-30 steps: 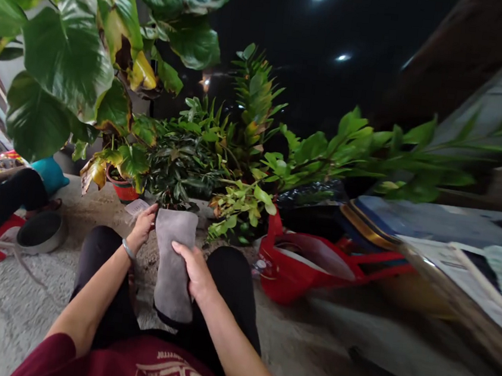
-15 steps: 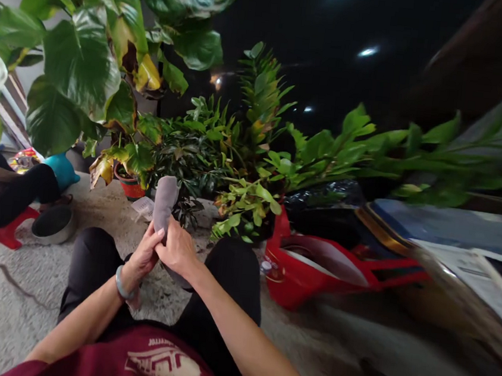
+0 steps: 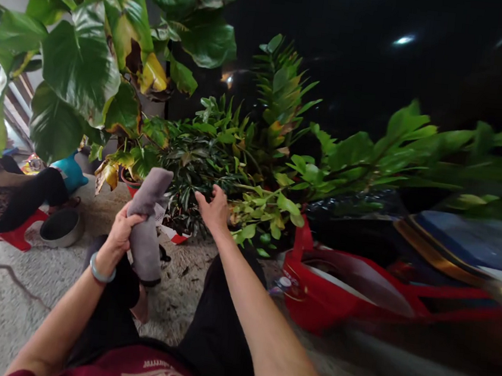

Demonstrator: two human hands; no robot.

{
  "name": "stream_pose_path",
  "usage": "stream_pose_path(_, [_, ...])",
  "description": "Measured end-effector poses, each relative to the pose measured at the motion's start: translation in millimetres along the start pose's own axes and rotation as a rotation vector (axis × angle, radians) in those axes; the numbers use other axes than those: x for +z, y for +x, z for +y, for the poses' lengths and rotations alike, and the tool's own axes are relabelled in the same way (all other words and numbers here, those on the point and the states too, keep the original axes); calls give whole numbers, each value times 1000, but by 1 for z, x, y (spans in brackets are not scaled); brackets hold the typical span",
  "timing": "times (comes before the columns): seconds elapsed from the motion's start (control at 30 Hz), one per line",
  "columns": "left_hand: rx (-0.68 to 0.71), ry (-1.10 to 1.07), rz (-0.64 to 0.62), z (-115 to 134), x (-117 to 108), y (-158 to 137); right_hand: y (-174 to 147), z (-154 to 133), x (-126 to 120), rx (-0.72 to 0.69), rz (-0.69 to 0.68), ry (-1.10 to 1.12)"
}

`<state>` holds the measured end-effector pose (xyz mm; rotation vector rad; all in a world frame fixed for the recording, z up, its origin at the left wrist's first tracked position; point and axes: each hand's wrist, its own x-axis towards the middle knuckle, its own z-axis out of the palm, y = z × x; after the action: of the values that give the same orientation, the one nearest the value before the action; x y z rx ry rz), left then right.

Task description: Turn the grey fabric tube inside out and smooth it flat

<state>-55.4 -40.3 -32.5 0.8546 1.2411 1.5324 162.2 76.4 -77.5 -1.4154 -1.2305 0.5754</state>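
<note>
My left hand (image 3: 120,229) is closed around a grey rolled cloth (image 3: 148,252), gripping it near its middle. The roll stands tilted in front of my left knee, its upper end leaning right, with a dark edge at its lower end. Apart from it, my right hand (image 3: 213,208) is raised with thumb and fingers spread and nothing between them. Dark narrow-leaved foliage (image 3: 187,175) lies just beyond that hand, and lighter green leaves (image 3: 262,210) are close to its right. Whether the fingertips touch any leaf, I cannot tell.
At the left a person (image 3: 22,188) sits on a red stool (image 3: 26,230) by a dark-lined basin (image 3: 62,228). Large leaves (image 3: 78,62) overhang the upper left. To my right stands a red bag (image 3: 311,302). A red-and-white piece (image 3: 176,237) lies on the floor ahead.
My right hand has let go of the grey roll and moved right, its fingers spreading. My left hand has carried the roll a little left and tilted it. The view has shifted.
</note>
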Motion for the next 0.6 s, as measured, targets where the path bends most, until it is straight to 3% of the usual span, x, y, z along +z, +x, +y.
stream_pose_path(0.13, [298,84,30,57,22,47,-5,21,24,344,-237,493])
stream_pose_path(0.23, [462,134,59,58,43,71,-10,27,23,410,-337,688])
stream_pose_path(0.3, [402,203,57,31,48,67,-10,30,16,426,-383,734])
stream_pose_path(0.43, [23,318,-121,-32,32,20,-7,38,3,473,-441,709])
stream_pose_path(0.5, [-51,298,-201,-34,23,2,-8,41,-1,466,-482,686])
stream_pose_path(0.6, [143,254,-124,6,27,12,-11,42,-6,453,-566,646])
